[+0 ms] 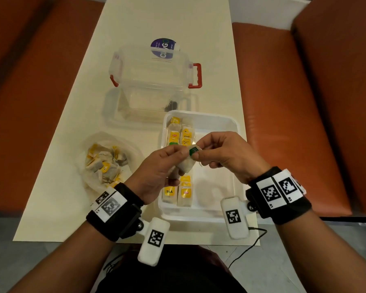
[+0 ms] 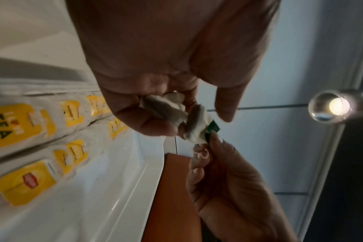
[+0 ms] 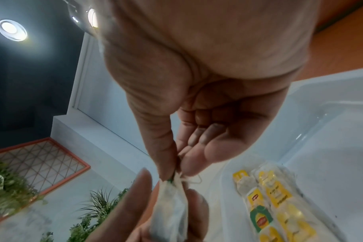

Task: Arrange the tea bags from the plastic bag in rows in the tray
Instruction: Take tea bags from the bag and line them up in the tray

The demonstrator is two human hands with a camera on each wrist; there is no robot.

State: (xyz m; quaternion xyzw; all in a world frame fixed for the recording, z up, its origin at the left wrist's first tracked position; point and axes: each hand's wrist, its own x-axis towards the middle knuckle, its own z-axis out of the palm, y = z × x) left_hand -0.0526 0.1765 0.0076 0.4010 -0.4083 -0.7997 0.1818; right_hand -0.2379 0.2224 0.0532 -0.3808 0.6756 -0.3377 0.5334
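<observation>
Both hands hold one tea bag (image 1: 186,163) with a green tag (image 1: 193,150) above the white tray (image 1: 232,125). My left hand (image 1: 167,163) grips the paper pouch (image 2: 172,113), and my right hand (image 1: 201,153) pinches the tag end (image 3: 172,177) between thumb and forefinger. Several tea bags with yellow tags (image 1: 179,134) lie in two rows along the tray's left side (image 2: 21,126). The clear plastic bag (image 1: 106,161) with several more tea bags sits on the table left of the tray.
A clear container with red latches (image 1: 154,70) stands behind the tray, with a purple-labelled lid (image 1: 163,49) beyond it. The cream table (image 1: 61,187) is flanked by orange seats (image 1: 294,123). The tray's right half (image 1: 218,166) is bare.
</observation>
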